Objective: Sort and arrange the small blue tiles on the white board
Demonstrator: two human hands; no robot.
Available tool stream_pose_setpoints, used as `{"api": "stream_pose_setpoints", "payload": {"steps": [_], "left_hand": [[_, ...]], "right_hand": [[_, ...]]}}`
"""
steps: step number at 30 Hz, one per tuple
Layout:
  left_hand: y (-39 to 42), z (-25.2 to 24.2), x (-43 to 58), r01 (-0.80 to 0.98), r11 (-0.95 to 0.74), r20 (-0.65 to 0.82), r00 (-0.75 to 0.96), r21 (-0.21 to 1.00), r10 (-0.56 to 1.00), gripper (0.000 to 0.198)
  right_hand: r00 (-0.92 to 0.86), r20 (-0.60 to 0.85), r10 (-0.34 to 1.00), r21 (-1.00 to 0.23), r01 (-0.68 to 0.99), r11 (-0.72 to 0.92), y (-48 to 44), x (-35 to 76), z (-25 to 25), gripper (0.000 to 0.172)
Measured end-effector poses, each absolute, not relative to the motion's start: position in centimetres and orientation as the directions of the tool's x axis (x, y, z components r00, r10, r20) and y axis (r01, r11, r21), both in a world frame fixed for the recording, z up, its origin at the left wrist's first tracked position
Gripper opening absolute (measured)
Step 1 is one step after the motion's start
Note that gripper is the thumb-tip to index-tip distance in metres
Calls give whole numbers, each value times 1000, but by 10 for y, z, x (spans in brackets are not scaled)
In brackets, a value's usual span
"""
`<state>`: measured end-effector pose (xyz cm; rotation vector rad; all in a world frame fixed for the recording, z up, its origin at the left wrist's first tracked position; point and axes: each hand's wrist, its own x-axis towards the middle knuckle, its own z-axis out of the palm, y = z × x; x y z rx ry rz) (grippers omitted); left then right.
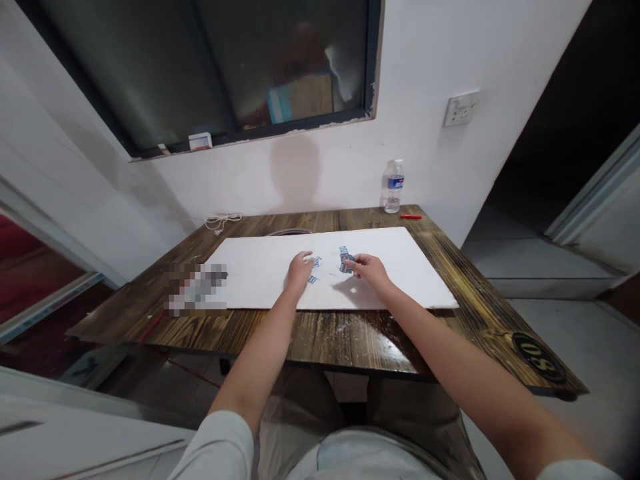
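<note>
In the middle of the frame, the fingers of my right hand (370,270) are pinched together on a small dark patterned piece (345,263), holding it over the right half of the white board (255,267). My left hand (299,270) is just left of centre, its fingers curled beside some blue-lined shapes (313,279); whether they grip anything, or how wide they stand, I cannot tell. Another blue-striped bit (343,249) shows just above the dark piece, too small to tell whether it is drawn or lying loose. The board lies on a wooden counter (215,330) across the centre of the frame. Near the counter's far edge, right of centre, a clear bottle (393,190) stands upright, with a red stick-like thing (411,217) just beside it, while a pale cable (223,219) lies coiled left of centre. A pixelated patch hides the board's left end. A dark-framed window (145,73) fills the upper left.
</note>
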<state>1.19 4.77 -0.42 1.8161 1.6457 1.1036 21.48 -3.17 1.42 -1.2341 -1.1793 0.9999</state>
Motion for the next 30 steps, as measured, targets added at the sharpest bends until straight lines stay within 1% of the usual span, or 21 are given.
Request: {"api": "stream_pose_setpoints", "payload": {"steps": [2, 4, 6, 8, 10, 12, 14, 18, 24, 27, 30], "left_hand": [[44, -5, 14, 760, -272, 286, 118, 590, 951, 29], [40, -5, 17, 838, -340, 298, 224, 426, 928, 25], [38, -3, 18, 854, -378, 308, 274, 357, 911, 23], [37, -1, 20, 826, -441, 331, 332, 350, 883, 24], [37, 1, 21, 757, -550, 343, 443, 351, 828, 28], [36, 3, 23, 663, -674, 318, 595, 327, 739, 31], [33, 7, 24, 588, -757, 277, 706, 285, 652, 28], [28, 16, 23, 564, -794, 274, 745, 228, 608, 18], [22, 22, 23, 588, -799, 269, 755, 124, 597, 18], [20, 25, 25, 617, -783, 230, 754, 76, 616, 20], [19, 27, 26, 617, -784, 190, 764, 63, 616, 23]], "right_hand": [[148, 118, 982, -992, 57, 111, -31, 215, 15, 39], [150, 133, 980, -990, 61, 125, -31, 215, 15, 40], [154, 139, 978, -989, 61, 131, -31, 215, 15, 41], [159, 141, 977, -989, 58, 133, -31, 216, 16, 42], [162, 145, 976, -989, 62, 136, -30, 216, 16, 44], [161, 150, 975, -988, 62, 142, -31, 216, 17, 44], [162, 154, 975, -987, 62, 145, -31, 216, 18, 44], [165, 160, 973, -985, 87, 147, -32, 216, 18, 42], [168, 156, 973, -985, 101, 140, -28, 217, 13, 42], [174, 151, 973, -985, 103, 135, -27, 217, 12, 42], [175, 142, 974, -988, 85, 129, -29, 217, 13, 43]]}}
